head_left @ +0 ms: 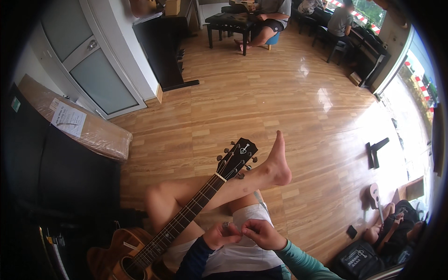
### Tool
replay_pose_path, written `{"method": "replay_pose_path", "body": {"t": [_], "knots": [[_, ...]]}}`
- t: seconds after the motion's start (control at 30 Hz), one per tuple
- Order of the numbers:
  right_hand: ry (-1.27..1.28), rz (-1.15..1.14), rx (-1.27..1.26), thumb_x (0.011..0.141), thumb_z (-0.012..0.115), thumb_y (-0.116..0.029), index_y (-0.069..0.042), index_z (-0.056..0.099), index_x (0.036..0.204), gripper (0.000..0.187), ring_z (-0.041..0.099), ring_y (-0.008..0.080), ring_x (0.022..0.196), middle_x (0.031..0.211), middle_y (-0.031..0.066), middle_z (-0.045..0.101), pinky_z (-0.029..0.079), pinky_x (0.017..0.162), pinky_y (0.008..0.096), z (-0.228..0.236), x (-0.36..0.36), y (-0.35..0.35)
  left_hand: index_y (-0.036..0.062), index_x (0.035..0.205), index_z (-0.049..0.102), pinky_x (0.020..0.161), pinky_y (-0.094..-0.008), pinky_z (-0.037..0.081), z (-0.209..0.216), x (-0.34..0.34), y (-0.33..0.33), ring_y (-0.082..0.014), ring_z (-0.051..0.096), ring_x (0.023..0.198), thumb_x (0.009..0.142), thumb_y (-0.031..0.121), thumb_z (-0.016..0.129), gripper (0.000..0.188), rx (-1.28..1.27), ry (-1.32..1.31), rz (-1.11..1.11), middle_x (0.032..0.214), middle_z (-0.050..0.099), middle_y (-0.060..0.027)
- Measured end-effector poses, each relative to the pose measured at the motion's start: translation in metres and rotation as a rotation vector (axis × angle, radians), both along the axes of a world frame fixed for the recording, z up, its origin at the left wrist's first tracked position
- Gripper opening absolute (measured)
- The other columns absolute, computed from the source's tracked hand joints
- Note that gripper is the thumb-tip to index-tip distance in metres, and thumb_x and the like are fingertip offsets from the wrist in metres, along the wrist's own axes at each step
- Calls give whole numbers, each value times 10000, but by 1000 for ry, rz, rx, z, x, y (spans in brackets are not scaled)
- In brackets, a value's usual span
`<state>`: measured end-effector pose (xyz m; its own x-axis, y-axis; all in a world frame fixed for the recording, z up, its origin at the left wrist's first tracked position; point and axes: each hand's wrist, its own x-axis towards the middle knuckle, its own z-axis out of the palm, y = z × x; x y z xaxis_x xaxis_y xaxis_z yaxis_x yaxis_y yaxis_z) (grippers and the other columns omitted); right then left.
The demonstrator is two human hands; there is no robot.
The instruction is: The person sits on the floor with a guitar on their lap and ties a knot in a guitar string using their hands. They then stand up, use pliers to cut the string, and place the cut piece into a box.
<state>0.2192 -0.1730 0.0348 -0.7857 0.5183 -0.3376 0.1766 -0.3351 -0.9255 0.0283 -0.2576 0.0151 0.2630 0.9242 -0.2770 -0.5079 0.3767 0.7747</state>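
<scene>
Above my lap, my left hand (222, 235) and my right hand (264, 234) come close together, fingertips almost meeting. Both are closed in a pinch. Something small and pale shows at the left fingers, too fine to name; what the right fingers pinch, if anything, is hidden. An acoustic guitar (122, 249) leans across my thigh to the left, its fretboard (189, 212) slanting up and right over my crossed leg. Its black headstock (242, 150) with several tuning pegs lies near my shin. Neither hand touches the guitar.
A wrapped carton (105, 137) and a dark upright piece of furniture (56, 163) stand at left, near a glass-panelled door (105, 84). At lower right, a person sits by a small guitar (374, 196), a phone (352, 231) and a black bag (357, 261). Other people sit at the back near a bench (228, 21).
</scene>
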Motion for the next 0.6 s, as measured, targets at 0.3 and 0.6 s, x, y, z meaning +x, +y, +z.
{"method": "replay_pose_path", "body": {"t": [0.3, 0.6], "knots": [[111, 61, -164, 975, 533, -150, 1, 578, 993, 158, 507, 59, 832, 890, -10, 585, 424, 749, 211, 12, 2, 15, 2, 896, 647, 736, -252, 465, -9, 4, 1, -116, 607, 812, 821, 7, 697, 90, 1, 29, -20, 850, 646, -42], [120, -204, -334, 976, 532, -177, -60, 582, 965, 128, 400, -8, 617, 741, -70, 497, 312, 525, 160, -10, 1, 7, 30, 902, 669, 674, -263, 477, 32, 19, 11, -129, 617, 737, 827, 60, 707, 89, 234, 552, 227, 807, 648, -41]]}}
